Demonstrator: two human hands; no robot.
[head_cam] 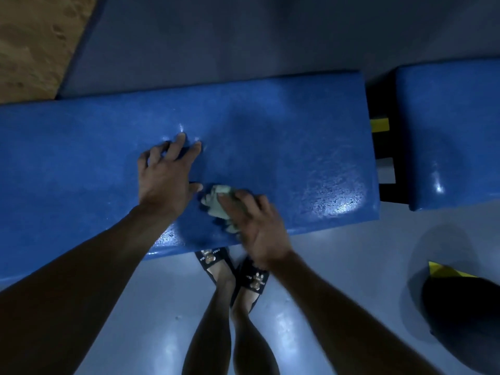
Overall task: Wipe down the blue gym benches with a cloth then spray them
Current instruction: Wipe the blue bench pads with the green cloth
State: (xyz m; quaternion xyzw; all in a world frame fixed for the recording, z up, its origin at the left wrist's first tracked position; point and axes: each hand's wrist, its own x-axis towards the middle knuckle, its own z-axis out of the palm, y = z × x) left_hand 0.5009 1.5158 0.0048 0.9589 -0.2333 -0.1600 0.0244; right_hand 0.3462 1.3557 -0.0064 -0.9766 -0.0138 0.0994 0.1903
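Left hand (pixel 165 174) is pressing flat on the blue table (pixel 297 147), fingers spread, holding nothing. Just right of it, my right hand (pixel 257 228) is gripping the bunched grey-green cloth (pixel 216 204) against the near edge. Second blue table (pixel 449 136) is sitting far right.

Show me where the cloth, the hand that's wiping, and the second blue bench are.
cloth (pixel 216 204), head view, on its bunched folds left of the fingers.
right hand (pixel 257 226), head view, on the back of the hand.
second blue bench (pixel 449 131), head view, on its padded top.
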